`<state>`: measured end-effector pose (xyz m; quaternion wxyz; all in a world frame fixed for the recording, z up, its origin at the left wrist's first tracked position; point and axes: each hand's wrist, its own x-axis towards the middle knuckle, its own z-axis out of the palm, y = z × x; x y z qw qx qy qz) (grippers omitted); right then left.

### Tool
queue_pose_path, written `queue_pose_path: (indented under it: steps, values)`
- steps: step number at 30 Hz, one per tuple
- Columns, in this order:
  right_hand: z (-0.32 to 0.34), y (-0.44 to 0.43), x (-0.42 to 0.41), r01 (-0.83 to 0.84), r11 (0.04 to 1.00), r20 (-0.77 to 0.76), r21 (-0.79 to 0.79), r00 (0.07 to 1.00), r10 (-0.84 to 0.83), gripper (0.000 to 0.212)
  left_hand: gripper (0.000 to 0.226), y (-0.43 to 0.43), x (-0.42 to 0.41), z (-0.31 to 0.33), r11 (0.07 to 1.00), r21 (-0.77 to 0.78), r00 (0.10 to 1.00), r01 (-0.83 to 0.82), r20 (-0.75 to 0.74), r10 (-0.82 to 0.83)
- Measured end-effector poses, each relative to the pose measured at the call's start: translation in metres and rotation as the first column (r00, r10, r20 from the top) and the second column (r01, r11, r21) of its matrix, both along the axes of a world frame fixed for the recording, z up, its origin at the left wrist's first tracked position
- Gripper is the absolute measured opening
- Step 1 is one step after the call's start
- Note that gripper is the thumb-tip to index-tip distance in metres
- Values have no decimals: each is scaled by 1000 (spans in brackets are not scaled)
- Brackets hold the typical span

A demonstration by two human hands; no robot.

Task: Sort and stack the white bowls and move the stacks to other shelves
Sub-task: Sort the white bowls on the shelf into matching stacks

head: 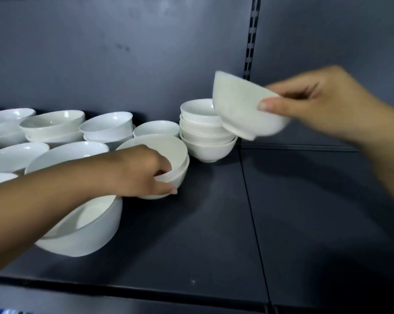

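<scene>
Left hand [144, 175] pinches bowl [166, 147] (glossy, round).

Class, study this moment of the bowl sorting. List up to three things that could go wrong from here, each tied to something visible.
1. The right hand pinches the tilted bowl at its rim alone; it might slip and drop.
2. That bowl hangs close beside the four-bowl stack and could knock it over.
3. The left hand grips two nested bowls, its forearm across the large bowl near the shelf front; pulling back might drag it off.
</scene>
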<state>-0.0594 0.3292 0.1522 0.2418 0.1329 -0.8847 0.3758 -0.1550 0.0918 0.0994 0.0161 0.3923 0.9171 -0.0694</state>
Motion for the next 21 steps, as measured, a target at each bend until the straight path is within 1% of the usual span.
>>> queue_pose_path:
  steps: [3, 5, 7, 9, 12, 14, 16, 19, 21]
  values:
    - [23, -1, -29, 42, 995, -53, 92, 998, -37, 25, 45, 2, -1, 3, 999, -33, 1000, -10, 12, 10]
    - [28, -3, -53, 64, 991, -41, 117, 997, -60, 20, 44, 4, 0, 5, 999, -38, 1000, 6, 12, -5]
    - [24, -7, -75, 87, 988, 0, 128, 996, -88, 27, 43, 4, -1, 6, 1000, -9, 999, 22, 30, -22]
    - [16, -13, -89, 102, 981, 24, 167, 994, -107, 33, 44, 3, -4, 6, 998, 52, 996, 19, 87, -23]
    - [6, -18, -98, 101, 972, 60, 211, 991, -116, 35, 42, -2, -12, 7, 989, 147, 979, -10, 205, -21]
    - [1, -21, -98, 89, 968, 78, 236, 991, -111, 36, 45, -3, -16, 6, 984, 178, 969, -23, 247, -22]
    - [-3, -23, -98, 82, 965, 88, 247, 990, -107, 37, 48, -3, -18, 6, 980, 196, 963, -22, 267, -32]
    - [-10, -25, -99, 90, 956, 115, 277, 985, -126, 34, 45, -4, -18, 5, 979, 205, 961, -13, 273, -45]
    - [-12, -25, -100, 97, 953, 132, 286, 981, -140, 34, 48, -5, -19, 5, 976, 219, 957, -11, 286, -53]
